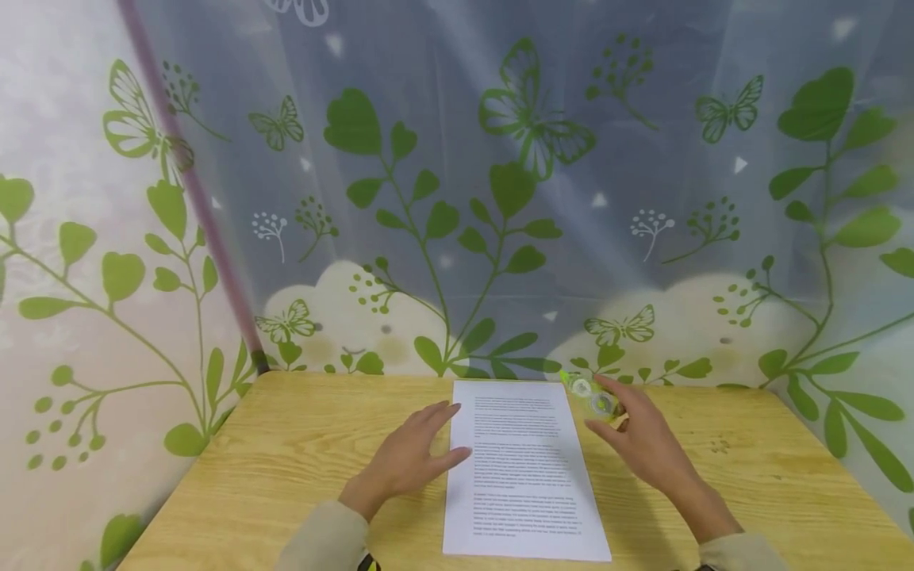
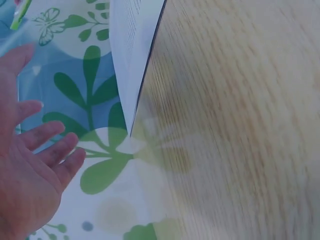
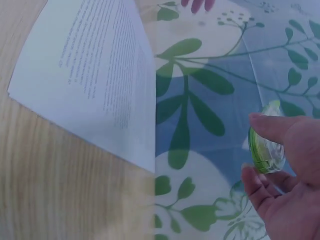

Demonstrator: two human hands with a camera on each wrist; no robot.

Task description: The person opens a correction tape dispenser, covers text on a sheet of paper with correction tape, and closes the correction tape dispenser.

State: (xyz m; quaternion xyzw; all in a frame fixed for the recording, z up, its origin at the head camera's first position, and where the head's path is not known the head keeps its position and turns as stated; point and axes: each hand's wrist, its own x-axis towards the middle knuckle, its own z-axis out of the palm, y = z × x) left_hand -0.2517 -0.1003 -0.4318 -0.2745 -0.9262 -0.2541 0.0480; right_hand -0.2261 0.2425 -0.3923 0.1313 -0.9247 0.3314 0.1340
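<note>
A printed sheet of white paper [image 1: 524, 468] lies flat on the wooden table, its lines of text running across it. Past its far right corner, my right hand [image 1: 646, 440] grips a clear green correction tape [image 1: 602, 404] between thumb and fingers, held above the table. The right wrist view shows the thumb on one side of the correction tape [image 3: 270, 150] and fingertips at its lower end. On the paper's left side, my left hand [image 1: 403, 456] hovers with fingers extended and spread, holding nothing; in the left wrist view the palm [image 2: 30, 190] is bare.
The light wooden table [image 1: 300, 444] extends to both sides of the paper. Behind it hangs a blue-grey curtain [image 1: 457, 198] printed with green leaves and butterflies. A pale curtain panel [image 1: 78, 262] stands along the left side.
</note>
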